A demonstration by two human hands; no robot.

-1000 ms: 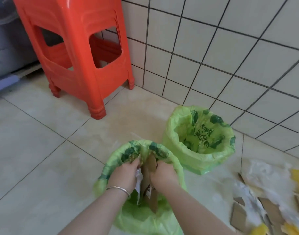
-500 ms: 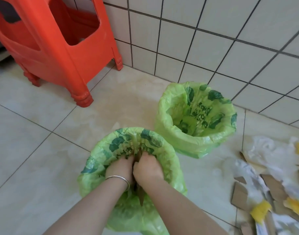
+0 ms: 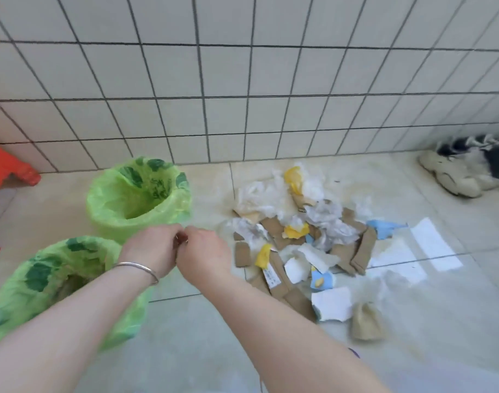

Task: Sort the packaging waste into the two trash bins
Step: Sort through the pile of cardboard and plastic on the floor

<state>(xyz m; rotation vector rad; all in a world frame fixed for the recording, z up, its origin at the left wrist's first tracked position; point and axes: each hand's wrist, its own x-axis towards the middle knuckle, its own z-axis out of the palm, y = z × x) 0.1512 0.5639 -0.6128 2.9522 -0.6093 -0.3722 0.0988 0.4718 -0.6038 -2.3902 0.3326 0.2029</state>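
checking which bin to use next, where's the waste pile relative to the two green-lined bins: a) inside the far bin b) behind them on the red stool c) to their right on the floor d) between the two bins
c: the pile of cardboard, plastic and paper scraps lies on the floor tiles, right of the near bin and the far bin.

— What colours are the two bins?
— The near bin and the far bin both wear light green bags printed with dark green leaf shapes.
— And the heap of scraps?
— Brown cardboard, white paper, clear-whitish plastic, with yellow and pale blue bits.
— Anything else?
— An orange-red stool, a silver bangle, cream shoes, a white wall with dark grout lines.
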